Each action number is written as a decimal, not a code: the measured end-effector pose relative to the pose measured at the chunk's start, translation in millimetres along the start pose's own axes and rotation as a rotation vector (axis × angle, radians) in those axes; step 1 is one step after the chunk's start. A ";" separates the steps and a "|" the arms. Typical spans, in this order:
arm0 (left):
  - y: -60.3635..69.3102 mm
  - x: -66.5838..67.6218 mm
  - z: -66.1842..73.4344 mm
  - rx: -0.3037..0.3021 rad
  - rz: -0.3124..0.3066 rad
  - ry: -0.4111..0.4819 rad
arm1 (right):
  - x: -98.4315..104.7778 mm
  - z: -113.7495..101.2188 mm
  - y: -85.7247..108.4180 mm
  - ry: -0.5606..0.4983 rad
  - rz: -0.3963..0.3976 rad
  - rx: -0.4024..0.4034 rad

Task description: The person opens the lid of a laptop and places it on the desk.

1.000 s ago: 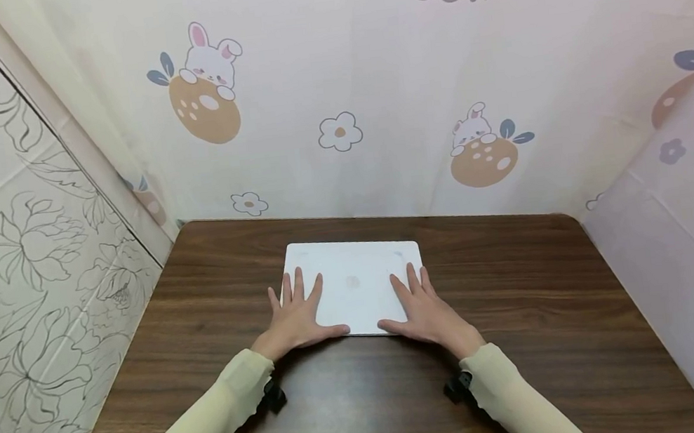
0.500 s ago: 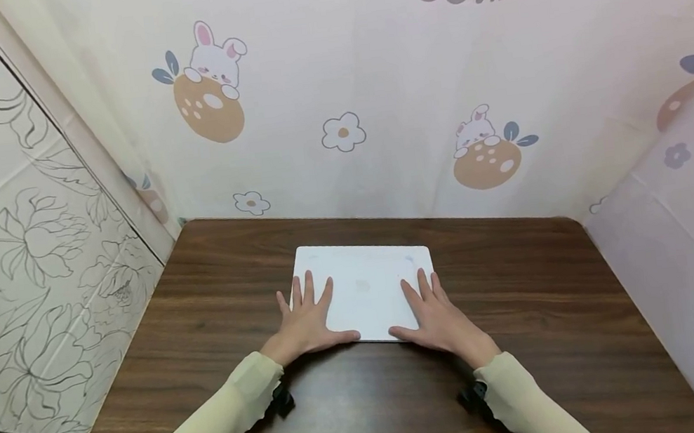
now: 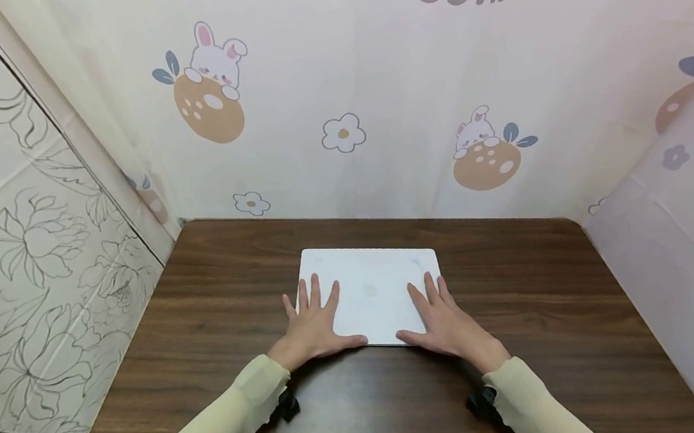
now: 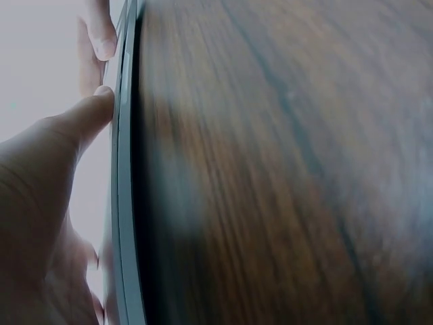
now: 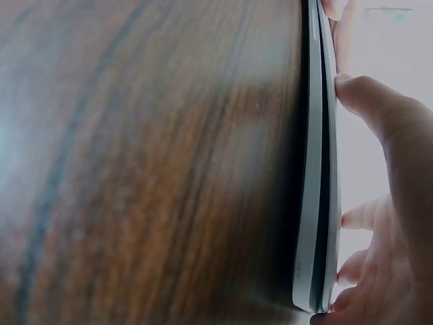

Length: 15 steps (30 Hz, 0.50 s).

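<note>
A closed, pale silver laptop point(image 3: 374, 309) lies flat on the dark wooden table, a faint round mark at the middle of its lid. On its left part rests my left hand point(image 3: 313, 331), fingers spread and straight, thumb along the near edge. My right hand point(image 3: 450, 324) lies the same way on the right part. Both wrist views show the thin front edge of the laptop from the side, with the thumbs at the lid's rim. A dark line runs between lid and base in the right wrist view. The laptop's underside is hidden.
The brown wood-grain table point(image 3: 556, 335) extends around the laptop on all sides. A pale curtain point(image 3: 331, 70) with rabbit and fruit prints hangs behind it. White flower-patterned panels point(image 3: 38, 242) stand at the left. A black wrist camera point(image 3: 482, 403) sits under each cuff.
Laptop and both hands have shifted a little to the right and nearer to me. The fingers stay spread on the lid. The head view has also shifted slightly.
</note>
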<state>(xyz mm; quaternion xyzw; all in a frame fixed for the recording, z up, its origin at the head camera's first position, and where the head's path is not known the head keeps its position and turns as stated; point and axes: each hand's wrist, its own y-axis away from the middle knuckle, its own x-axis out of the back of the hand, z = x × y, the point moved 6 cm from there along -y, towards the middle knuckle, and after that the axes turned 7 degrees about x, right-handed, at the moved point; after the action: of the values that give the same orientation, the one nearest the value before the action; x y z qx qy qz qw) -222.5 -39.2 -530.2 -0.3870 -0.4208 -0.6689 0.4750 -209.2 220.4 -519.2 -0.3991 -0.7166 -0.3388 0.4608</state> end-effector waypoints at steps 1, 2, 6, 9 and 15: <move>-0.1 -1.0 0.7 0.000 -0.003 -0.004 | -0.1 0.7 1.0 -0.001 0.002 -0.003; 0.1 -1.8 1.6 -0.001 -0.003 -0.004 | -0.1 1.2 2.0 -0.001 0.003 -0.005; 0.7 -5.2 3.9 0.008 -0.018 -0.018 | -0.1 3.1 5.1 0.000 0.002 -0.004; 0.9 -5.5 5.0 0.011 -0.012 -0.018 | 0.0 4.1 5.9 0.006 0.004 -0.004; 0.8 -4.6 5.0 0.011 -0.004 -0.019 | 0.0 3.8 5.2 -0.003 0.016 0.009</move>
<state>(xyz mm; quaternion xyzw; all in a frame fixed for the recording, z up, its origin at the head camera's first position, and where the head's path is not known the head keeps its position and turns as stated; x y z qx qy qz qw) -220.0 -33.3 -532.5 -0.3899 -0.4297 -0.6637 0.4720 -206.0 225.9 -519.9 -0.4032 -0.7156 -0.3314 0.4644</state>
